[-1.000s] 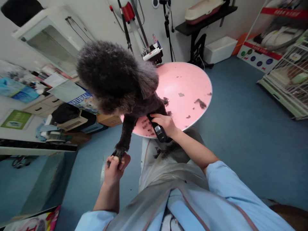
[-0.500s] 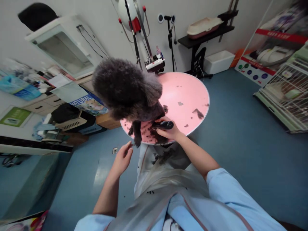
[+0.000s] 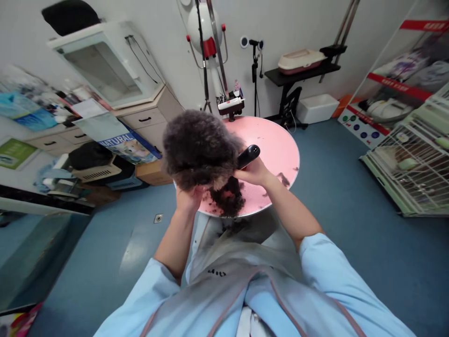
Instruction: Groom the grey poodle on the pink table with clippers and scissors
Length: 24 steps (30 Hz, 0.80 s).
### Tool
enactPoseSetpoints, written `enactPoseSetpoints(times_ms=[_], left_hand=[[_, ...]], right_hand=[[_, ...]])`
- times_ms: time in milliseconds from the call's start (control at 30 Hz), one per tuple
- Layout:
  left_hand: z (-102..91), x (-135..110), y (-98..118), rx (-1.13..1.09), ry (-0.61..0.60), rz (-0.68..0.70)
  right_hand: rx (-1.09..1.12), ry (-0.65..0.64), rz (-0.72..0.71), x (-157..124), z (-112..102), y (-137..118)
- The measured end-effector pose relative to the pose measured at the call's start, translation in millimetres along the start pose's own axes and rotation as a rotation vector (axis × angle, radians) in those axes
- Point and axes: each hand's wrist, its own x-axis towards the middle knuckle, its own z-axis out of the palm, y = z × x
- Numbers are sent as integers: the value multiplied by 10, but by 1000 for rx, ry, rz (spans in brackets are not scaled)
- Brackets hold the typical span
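A dark grey, curly-coated dog (image 3: 199,145) is on the round pink grooming table (image 3: 270,135), its fluffy head toward me. My right hand (image 3: 255,172) is closed around black hair clippers (image 3: 248,157), whose front end is hidden behind the dog's fur. My left hand (image 3: 189,199) curves around the lower left of the dog's head; most of its fingers are hidden by fur. Clumps of cut dark hair (image 3: 228,201) cover the table's near edge, and more hair lies on my grey apron (image 3: 245,252).
Beyond the table, a holder (image 3: 230,105) with tools stands near a white machine (image 3: 205,30). At left are drawers (image 3: 143,120) under a white glass-fronted cabinet (image 3: 101,65). A wire cage (image 3: 410,164) stands on the blue floor (image 3: 336,234) at right.
My left hand has moved from open beside the dog's front paw up to the dog's head. My right hand has raised the clippers from low by the leg to the head's right side.
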Motion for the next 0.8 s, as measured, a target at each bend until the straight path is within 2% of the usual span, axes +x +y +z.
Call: enactPoseSetpoints(times_ms=[67, 200, 233, 400, 567, 633, 733, 800], left_hand=[[-16, 17, 78, -31, 33, 42], [32, 158, 252, -82, 32, 154], [48, 197, 299, -89, 20, 169], [74, 319, 513, -103, -51, 149], [51, 352, 612, -37, -64, 162], [21, 366, 622, -24, -68, 172], [-38, 394, 621, 15, -107, 164], [-61, 409, 616, 33, -128, 168]], right_hand=[[35, 30, -17, -1, 6, -27], [69, 293, -30, 138, 87, -154], [37, 298, -38, 184, 118, -190], [-146, 120, 5, 269, 209, -369], [-89, 287, -44, 322, 260, -534], [-130, 267, -36, 342, 320, -547], [-190, 163, 17, 313, 397, -533], [-187, 162, 13, 298, 407, -543]])
